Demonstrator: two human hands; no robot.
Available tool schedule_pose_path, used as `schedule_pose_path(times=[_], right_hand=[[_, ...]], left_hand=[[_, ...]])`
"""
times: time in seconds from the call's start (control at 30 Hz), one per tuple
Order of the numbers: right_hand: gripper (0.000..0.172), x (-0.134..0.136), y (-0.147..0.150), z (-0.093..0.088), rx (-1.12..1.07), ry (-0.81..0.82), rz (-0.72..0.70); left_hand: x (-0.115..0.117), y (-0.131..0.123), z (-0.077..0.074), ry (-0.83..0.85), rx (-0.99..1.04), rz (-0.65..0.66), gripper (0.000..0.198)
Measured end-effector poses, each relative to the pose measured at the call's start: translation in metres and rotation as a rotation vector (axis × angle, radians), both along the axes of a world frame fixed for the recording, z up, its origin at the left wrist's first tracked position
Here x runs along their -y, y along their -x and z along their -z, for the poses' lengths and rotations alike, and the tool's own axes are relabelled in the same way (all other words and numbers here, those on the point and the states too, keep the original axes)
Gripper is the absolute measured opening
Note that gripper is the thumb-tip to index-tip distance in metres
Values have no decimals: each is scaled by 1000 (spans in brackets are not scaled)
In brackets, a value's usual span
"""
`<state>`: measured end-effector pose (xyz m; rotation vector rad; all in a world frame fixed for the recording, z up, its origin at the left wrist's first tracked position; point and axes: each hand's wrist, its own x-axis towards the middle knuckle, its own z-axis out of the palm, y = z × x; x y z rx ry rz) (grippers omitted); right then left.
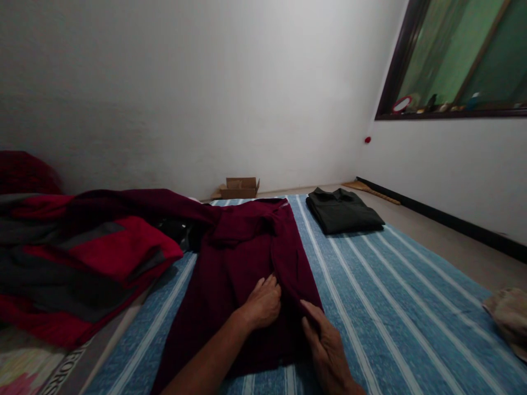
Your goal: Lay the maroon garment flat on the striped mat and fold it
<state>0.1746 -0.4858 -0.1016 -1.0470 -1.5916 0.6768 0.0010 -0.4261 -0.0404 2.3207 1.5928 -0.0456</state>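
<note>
A maroon shirt (pixel 234 274) lies spread lengthwise on a blue striped mat (pixel 391 307) in front of me, its right side folded inward. My left hand (pixel 262 303) rests on the middle of the shirt, fingers curled at the folded edge. My right hand (pixel 327 345) lies on the shirt's lower right edge, fingers pressing the fold; whether it pinches the cloth is unclear. A folded dark green shirt (pixel 343 211) sits farther back on the mat, to the right.
A heap of red, grey and maroon clothes (pixel 82 258) lies to the left. A small cardboard box (pixel 240 188) stands by the far wall. A beige cloth (pixel 510 318) lies at the right edge. A window (pixel 461 60) is upper right.
</note>
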Motion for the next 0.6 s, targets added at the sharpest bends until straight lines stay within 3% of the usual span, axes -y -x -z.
schedule_pose_path(times=[0.17,0.37,0.6], right_hand=[[32,1,0,-2,-67,55,9],[32,1,0,-1,-75,58,15],[32,1,0,1,-74,33,27]], left_hand=[[0,2,17,-42,71,42,58],[6,-1,24,-142,2,69,55],[3,-10,29,-133,5,-28,55]])
